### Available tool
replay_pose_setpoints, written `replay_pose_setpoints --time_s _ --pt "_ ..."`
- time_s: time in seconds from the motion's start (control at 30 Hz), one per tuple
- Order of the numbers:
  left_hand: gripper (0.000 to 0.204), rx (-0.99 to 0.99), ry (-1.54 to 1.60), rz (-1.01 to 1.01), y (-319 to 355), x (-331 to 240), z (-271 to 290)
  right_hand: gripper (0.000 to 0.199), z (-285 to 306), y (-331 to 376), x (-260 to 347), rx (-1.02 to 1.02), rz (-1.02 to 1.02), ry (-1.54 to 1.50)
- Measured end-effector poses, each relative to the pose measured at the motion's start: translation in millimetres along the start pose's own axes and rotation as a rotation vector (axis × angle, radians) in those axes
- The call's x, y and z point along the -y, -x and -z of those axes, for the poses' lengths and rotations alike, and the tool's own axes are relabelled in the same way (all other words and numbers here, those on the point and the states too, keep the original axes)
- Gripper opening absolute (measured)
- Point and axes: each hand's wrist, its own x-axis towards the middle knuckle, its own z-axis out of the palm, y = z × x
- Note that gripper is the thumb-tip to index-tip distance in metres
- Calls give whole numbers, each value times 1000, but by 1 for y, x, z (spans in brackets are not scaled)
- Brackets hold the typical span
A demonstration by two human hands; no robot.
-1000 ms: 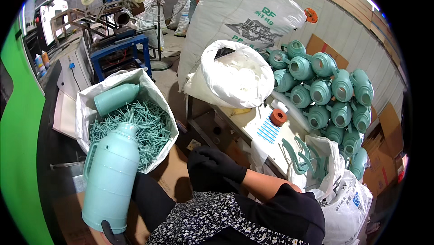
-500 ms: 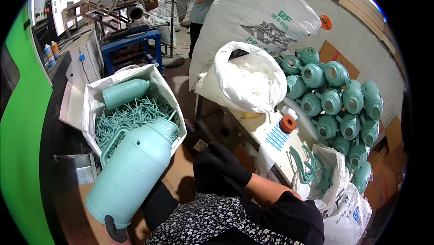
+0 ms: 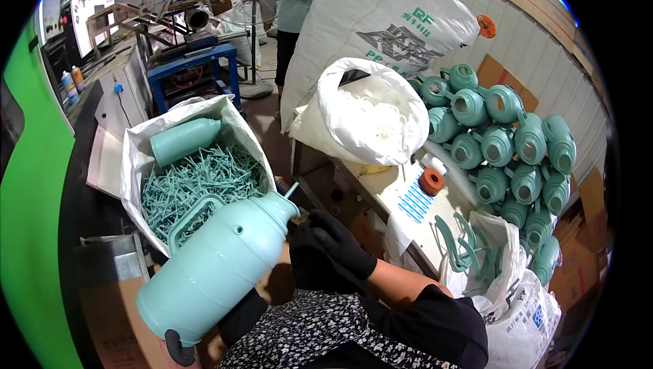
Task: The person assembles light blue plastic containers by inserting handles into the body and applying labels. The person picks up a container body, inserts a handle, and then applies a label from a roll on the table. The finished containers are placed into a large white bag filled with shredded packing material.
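A pale teal plastic thermos shell [image 3: 218,267] with a loop handle lies tilted in front of me, its mouth toward the upper right. A thin teal stick [image 3: 292,190] juts from the mouth. My left hand [image 3: 179,350], in a black glove, grips the shell at its base; only a thumb or finger shows, the rest is behind it. My right hand [image 3: 333,241], also black-gloved, is beside the mouth with fingers curled together. Whatever it may hold is hidden. Beyond the shell stands a white sack [image 3: 235,121] of thin teal sticks [image 3: 197,182], with a teal bottle-shaped piece [image 3: 185,140] on top.
A white bag of white rings [image 3: 381,121] stands on a table [image 3: 367,177] with blue strips and a brown tape roll [image 3: 431,182]. Teal handles [image 3: 454,250] fill a bag at right. Several teal shells [image 3: 500,144] are stacked behind. A person [image 3: 299,2] stands by a large white sack [image 3: 381,15].
The thermos shell has shifted right and swung its mouth close to my right hand, lying more level. My right hand has hardly moved. The standing person's hand is now at the large sack.
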Motion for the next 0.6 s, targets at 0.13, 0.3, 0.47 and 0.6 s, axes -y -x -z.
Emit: replay_pose_setpoints --time_s 0.13,0.3,0.47,0.6 --pt "53 9 1 8 10 -1 0 43 -6 0 33 73 -219 -323" --pt "53 40 6 25 22 -4 -3 36 -1 -3 31 123 51 -2" --pt "52 66 -3 34 27 -9 -4 39 -6 0 45 50 -111 -196" --pt "52 111 2 60 25 -8 -10 40 3 -2 34 2 13 5"
